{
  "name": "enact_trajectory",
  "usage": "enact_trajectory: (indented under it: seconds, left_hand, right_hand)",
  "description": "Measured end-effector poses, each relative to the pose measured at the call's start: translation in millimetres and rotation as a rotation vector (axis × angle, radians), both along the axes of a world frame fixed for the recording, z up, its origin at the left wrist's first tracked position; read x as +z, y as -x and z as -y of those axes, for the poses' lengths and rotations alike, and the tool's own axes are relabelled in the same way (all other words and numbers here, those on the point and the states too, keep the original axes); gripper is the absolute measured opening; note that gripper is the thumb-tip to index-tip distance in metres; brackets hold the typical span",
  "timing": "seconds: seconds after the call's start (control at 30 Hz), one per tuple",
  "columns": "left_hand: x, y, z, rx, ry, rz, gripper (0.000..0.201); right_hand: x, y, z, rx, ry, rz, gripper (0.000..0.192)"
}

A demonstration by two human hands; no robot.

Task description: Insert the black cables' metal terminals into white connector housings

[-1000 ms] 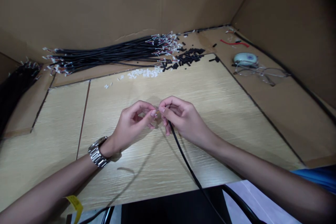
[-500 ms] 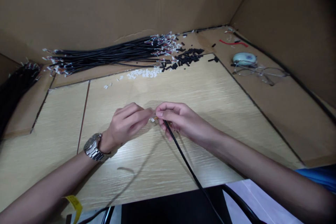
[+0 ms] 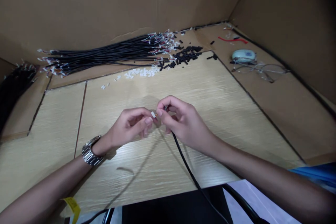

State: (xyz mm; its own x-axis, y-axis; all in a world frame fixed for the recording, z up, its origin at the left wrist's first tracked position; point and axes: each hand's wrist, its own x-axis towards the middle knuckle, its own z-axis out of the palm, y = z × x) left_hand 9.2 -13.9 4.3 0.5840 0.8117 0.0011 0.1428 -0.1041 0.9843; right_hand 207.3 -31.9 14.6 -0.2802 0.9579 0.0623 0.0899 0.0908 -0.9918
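Note:
My right hand [image 3: 181,117] is closed, thumb and index finger pinching the thin wires at the end of a black cable [image 3: 183,155]. From under that hand the cable runs down over the table's front edge. A small white connector [image 3: 153,114] sits on the wire ends, between the two hands. My left hand [image 3: 133,124], with a metal watch [image 3: 91,151] on the wrist, has its curled fingertips at the connector. The finger contact there is partly hidden and slightly blurred.
Behind lie a bundle of black cables [image 3: 105,56], loose white connectors [image 3: 141,72] and short black tubes [image 3: 186,55]. Another cable bundle [image 3: 15,84] is at left. Glasses [image 3: 262,69], a pale green rounded object [image 3: 244,55] and a red strip [image 3: 232,40] lie right. Cardboard walls [image 3: 118,3] surround the table.
My left hand has turned, its thumb now showing, and the white connector has swung up to its fingertips. My right hand has shifted slightly right, its fingers more arched around the wires.

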Motion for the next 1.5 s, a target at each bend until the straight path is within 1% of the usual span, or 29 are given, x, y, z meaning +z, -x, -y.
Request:
enact_trajectory:
  seconds: [0.07, 0.13, 0.2, 0.27, 0.37, 0.43, 0.5, 0.67, 0.8, 1.0, 1.23, 1.5]
  left_hand:
    - [1.2, -3, 2, -0.018, 0.18, 0.114, 0.027]
    - [1.1, -6, 4, -0.001, 0.271, 0.19, 0.026]
    - [-0.4, -7, 4, 0.021, 0.335, 0.24, 0.024]
    - [-2.6, -7, 3, 0.048, 0.383, 0.275, 0.024]
    - [-4.9, -6, 2, 0.078, 0.411, 0.318, 0.023]
    - [-5.1, -5, 0, 0.075, 0.423, 0.35, 0.022]
    - [-4.7, -4, 0, 0.053, 0.443, 0.377, 0.022]
    - [-3.9, 0, -1, -0.028, 0.493, 0.402, 0.021]
    - [-4.5, 4, -1, -0.087, 0.478, 0.366, 0.021]
    - [-4.8, 5, -1, -0.082, 0.463, 0.32, 0.021]
    - [-5.9, 6, -1, -0.08, 0.443, 0.29, 0.022]
    - [-6.1, 5, -1, -0.091, 0.424, 0.328, 0.02]
  right_hand:
    - [2.2, 0, 2, -0.014, -0.134, 0.086, 0.006]
    - [4.0, 0, 3, -0.015, -0.238, 0.133, 0.005]
    - [4.6, 1, 3, -0.015, -0.309, 0.157, 0.005]
    - [3.9, 1, 4, -0.022, -0.357, 0.167, 0.006]
    - [2.1, 0, 3, -0.051, -0.428, 0.186, 0.006]
    - [1.3, -2, 2, -0.045, -0.477, 0.207, 0.007]
    - [1.4, -3, 0, -0.011, -0.515, 0.222, 0.007]
    - [4.6, -6, -2, 0.076, -0.517, 0.261, 0.007]
    - [8.8, -8, -2, 0.122, -0.522, 0.288, 0.006]
    - [11.2, -11, -1, 0.185, -0.539, 0.341, 0.01]
    - [11.3, -12, -2, 0.214, -0.549, 0.319, 0.009]
    - [11.8, -13, -2, 0.239, -0.56, 0.345, 0.011]
